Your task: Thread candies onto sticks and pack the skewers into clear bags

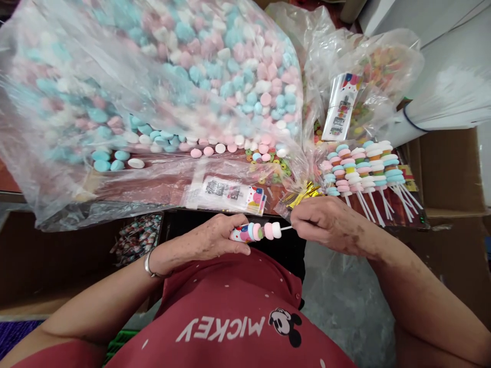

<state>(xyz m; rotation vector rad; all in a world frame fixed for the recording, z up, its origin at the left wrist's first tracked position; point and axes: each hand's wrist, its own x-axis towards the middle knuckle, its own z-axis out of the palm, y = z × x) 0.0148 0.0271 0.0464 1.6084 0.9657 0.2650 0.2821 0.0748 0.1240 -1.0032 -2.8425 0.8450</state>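
My left hand (215,236) is closed around a small printed wrapper (239,234), thumb and fingers on its two sides. A marshmallow skewer (270,231) lies level, its left end inside the wrapper and its pink and white pieces showing at the right. My right hand (326,224) is closed on the skewer's thin white stick, with the stick's end hidden in the fingers. Just above the hands, a stack of flat printed wrappers (230,193) lies at the table's edge, and gold twist ties (307,193) are beside my right hand.
A big clear bag of pastel marshmallows (184,66) covers the left and middle of the table. Finished-looking marshmallow skewers (360,171) lie in rows at the right. Behind them are bagged ring candies (383,61) and more wrappers (340,110). A box of wrapped skewers (140,236) stands lower left.
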